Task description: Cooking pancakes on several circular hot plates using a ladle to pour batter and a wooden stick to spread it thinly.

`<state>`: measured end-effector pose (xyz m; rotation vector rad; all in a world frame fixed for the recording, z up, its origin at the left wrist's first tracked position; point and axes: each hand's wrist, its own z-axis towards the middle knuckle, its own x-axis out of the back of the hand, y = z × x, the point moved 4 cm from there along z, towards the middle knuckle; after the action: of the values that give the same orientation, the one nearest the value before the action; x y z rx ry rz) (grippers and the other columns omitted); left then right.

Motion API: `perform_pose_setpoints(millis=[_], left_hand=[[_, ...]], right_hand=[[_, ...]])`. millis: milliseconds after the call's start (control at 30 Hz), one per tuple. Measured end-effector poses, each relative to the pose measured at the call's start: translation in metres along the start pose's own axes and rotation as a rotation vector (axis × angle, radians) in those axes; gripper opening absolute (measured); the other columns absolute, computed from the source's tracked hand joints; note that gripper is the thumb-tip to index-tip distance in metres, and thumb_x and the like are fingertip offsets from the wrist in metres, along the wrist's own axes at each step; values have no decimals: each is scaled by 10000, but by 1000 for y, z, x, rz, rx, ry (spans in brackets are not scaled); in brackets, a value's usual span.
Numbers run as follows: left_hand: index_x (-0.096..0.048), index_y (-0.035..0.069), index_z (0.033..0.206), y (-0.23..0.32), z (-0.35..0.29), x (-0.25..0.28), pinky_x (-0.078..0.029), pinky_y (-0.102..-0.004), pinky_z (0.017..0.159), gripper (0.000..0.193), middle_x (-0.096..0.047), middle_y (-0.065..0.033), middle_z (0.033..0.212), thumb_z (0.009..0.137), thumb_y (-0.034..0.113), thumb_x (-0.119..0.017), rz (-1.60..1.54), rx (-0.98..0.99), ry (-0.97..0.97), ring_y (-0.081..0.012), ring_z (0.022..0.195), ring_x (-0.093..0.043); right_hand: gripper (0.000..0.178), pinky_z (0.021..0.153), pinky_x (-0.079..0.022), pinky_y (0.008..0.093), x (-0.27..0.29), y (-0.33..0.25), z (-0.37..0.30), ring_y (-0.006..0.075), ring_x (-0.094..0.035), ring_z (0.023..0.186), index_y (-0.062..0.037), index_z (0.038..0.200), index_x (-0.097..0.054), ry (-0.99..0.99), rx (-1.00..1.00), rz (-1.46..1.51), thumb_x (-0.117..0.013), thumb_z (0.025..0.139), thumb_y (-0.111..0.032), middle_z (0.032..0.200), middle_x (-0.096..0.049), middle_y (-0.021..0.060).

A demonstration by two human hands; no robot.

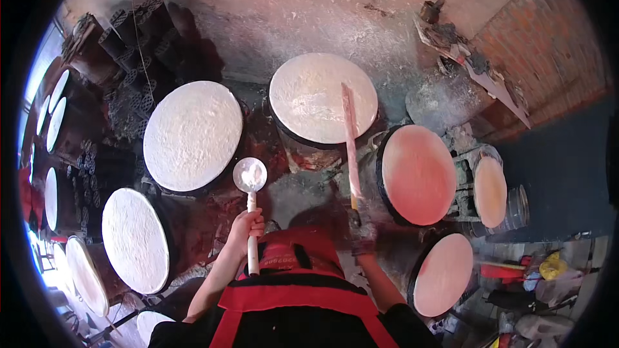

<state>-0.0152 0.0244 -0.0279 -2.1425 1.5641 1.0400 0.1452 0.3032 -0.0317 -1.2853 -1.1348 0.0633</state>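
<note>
My left hand [245, 227] is closed round the pale handle of a ladle [250, 175], held upright with white matter in its round bowl. The right hand [363, 235], dark and blurred, grips the lower end of a long flat stick [351, 148] coated pinkish white. Its far end lies across the whitish face of a round black-rimmed pan [309, 93] straight ahead; whether it touches the surface I cannot tell. Left of the ladle is another round pan [192, 136] with a rough white surface. To the stick's right stands a pan with a pink-red surface [419, 174].
More white-topped round pans [134, 241] line the left side. A pale pink one [443, 276] is near right, with a smaller yellowish one [491, 191] beyond. Dark honeycomb coal briquettes [138, 58] are stacked far left. A brick wall [548, 45] and clutter [548, 277] are at right.
</note>
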Motion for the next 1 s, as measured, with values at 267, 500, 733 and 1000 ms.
perform_pose_setpoints(millis=[267,500,733,1000], left_hand=[[-424,74,920,3,1,-11,-233,-158,338,93,-399,-8,647,864,72,-498,143,-18,4,-43,453,-327],[-424,70,929,-4,5,-10,-236,-157,338,107,-397,-8,651,856,62,-502,100,31,-62,-43,458,-326],[-418,56,958,-34,8,-29,-244,-149,323,131,-403,-20,655,853,32,-493,39,31,12,-44,462,-333],[-418,37,930,-94,28,-75,-253,-160,302,90,-403,-15,621,863,20,-476,-161,179,-12,-51,443,-338]], right_hand=[[400,747,-461,442,38,8,-41,322,-619,767,-143,1229,-520,58,322,-652,-511,860,-298,867,-640,161],[449,787,-455,372,62,-30,-16,289,-597,883,-128,1285,-451,212,89,-75,-519,850,-218,1036,-612,151],[464,770,-447,398,-55,73,27,292,-590,840,-92,1313,-412,152,231,96,-514,869,-184,1059,-606,162],[490,731,-456,424,13,63,44,343,-598,837,-235,1331,-389,172,152,-249,-490,864,-342,1034,-593,195]])
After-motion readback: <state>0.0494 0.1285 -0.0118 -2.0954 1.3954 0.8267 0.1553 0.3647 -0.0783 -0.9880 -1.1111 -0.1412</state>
